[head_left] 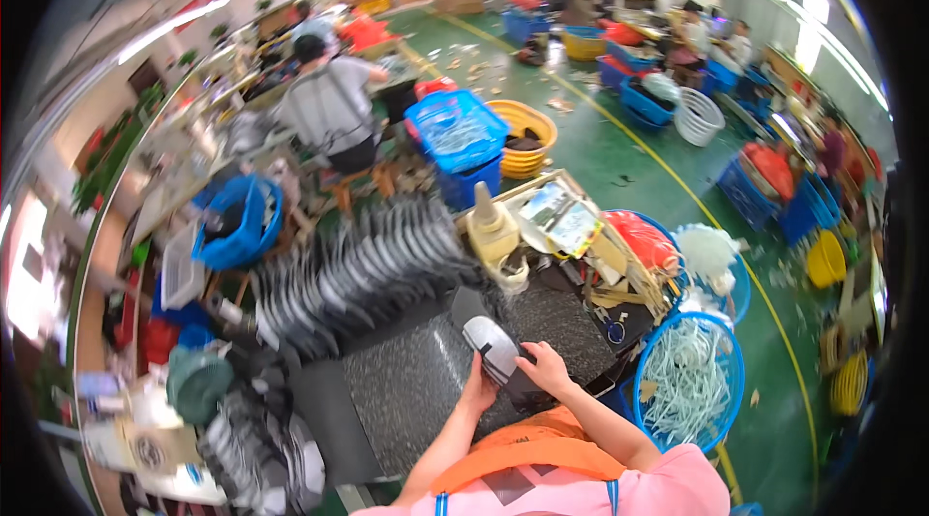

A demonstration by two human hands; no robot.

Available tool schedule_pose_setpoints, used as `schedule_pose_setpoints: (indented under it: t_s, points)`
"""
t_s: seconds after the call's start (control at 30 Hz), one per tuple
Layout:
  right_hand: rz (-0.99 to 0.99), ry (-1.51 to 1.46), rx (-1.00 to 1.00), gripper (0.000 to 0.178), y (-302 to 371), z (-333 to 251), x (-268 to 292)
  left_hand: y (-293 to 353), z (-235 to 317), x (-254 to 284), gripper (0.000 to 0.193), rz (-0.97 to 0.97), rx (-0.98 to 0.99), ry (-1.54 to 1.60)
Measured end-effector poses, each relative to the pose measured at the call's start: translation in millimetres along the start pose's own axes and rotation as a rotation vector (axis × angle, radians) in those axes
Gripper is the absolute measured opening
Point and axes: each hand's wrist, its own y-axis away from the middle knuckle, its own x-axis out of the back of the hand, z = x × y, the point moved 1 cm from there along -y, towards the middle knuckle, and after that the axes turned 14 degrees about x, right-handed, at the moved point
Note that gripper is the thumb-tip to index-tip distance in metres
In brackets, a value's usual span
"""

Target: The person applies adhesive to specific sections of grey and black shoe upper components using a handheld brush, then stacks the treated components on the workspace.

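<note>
Both my hands hold a dark grey shoe upper with a pale panel, over the speckled dark tabletop. My left hand is closed on its near left edge. My right hand is closed on its right side, with the fingertips bent over the edge. A long, tightly packed row of grey and black shoe pieces lies on the table's far left. Beyond the upper stands a cream plastic squeeze bottle with a cone-shaped top.
A wooden tray with tools and papers sits at the table's right. Beside it on the floor stands a blue basket of pale strips. Near left is a pile of shoe pieces. A person sits at a bench ahead, near a blue crate.
</note>
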Motion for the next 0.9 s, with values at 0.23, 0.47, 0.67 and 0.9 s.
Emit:
schedule_pose_setpoints:
  t_s: [0.23, 0.47, 0.67, 0.9]
  points:
    - [-0.132, -0.103, 0.001, 0.047, -22, 15, 1, 11, 0, -4, 0.047, 0.108, -0.1, -0.067]
    - [-0.201, -0.143, 0.072, 0.046, -27, 18, 7, 9, 0, -23, 0.041, 0.282, -0.135, 0.045]
    - [-0.236, -0.116, 0.075, 0.045, -21, 22, 1, 5, -11, -6, 0.048, 0.147, -0.062, 0.113]
    - [-0.221, -0.087, 0.124, 0.042, -23, 19, 3, 3, -13, -17, 0.046, 0.064, -0.097, 0.26]
